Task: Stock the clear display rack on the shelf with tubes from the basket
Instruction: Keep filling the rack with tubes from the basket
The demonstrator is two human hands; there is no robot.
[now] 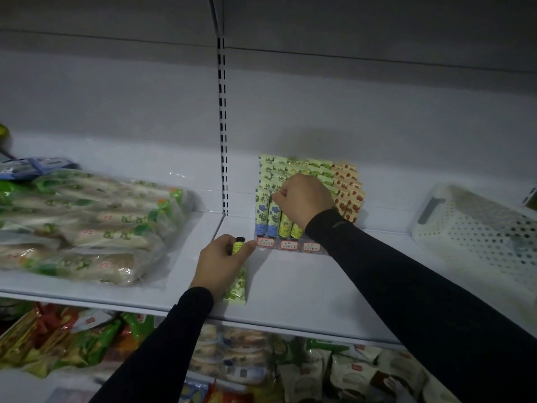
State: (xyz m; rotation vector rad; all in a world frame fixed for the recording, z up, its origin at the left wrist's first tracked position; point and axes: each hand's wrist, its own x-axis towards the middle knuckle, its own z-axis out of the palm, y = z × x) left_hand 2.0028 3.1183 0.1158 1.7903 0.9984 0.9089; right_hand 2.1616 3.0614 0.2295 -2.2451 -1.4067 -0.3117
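With your right hand (302, 199) pinching a tube top in the clear display rack (290, 244), and your left hand (222, 261) closed around a green tube (236, 282) just left, seat each upright.

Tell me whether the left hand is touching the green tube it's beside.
Touching. The head view shows the left hand wrapped around the green tube, fingers closed over its upper part near the black cap.

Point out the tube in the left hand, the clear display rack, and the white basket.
green tube (236, 282), head view, lower body.
clear display rack (290, 245), head view, front label strip.
white basket (476, 237), head view, perforated side wall.
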